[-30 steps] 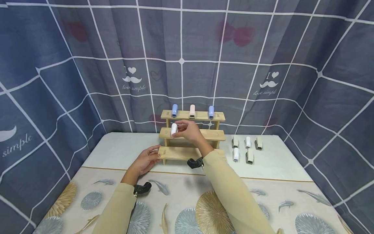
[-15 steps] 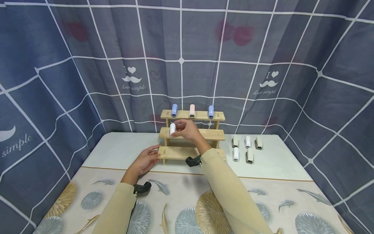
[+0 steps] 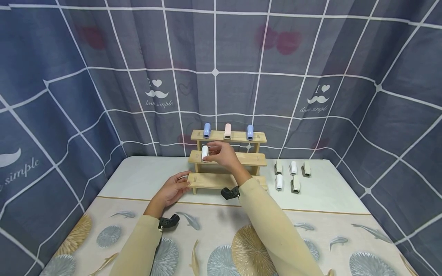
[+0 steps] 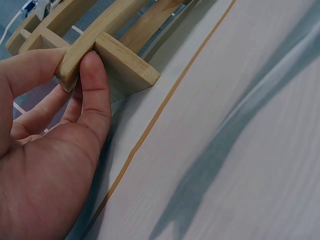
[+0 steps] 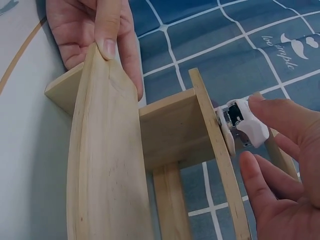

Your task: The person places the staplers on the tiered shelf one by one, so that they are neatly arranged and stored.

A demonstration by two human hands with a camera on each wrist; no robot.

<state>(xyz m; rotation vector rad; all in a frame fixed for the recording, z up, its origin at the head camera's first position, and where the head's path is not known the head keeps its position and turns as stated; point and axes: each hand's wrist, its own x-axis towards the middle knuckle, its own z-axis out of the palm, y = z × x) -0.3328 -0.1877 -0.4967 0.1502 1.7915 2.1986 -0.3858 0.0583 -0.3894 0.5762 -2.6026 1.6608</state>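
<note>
A white mini stapler (image 3: 205,153) stands at the left end of the middle step of a three-step wooden display rack (image 3: 207,180). My right hand (image 3: 223,155) has its fingers and thumb about the stapler. In the right wrist view one fingertip touches the white stapler (image 5: 252,125), while another lies close below it. My left hand (image 3: 172,188) pinches the left end of the lowest step, thumb on one face and fingers on the other, as the left wrist view shows. Two blue mini staplers (image 3: 206,130) and a pink one (image 3: 228,131) stand spaced along the top step.
Right of the rack, several white and cream mini staplers (image 3: 295,184) stand on the white tabletop (image 3: 331,191). A patterned cloth (image 3: 214,226) covers the table's near part. Dark grid curtains (image 3: 221,92) hang close behind the rack and at both sides.
My right hand has shifted the white stapler very slightly at the left end of the middle step. My left hand stays on the lowest step.
</note>
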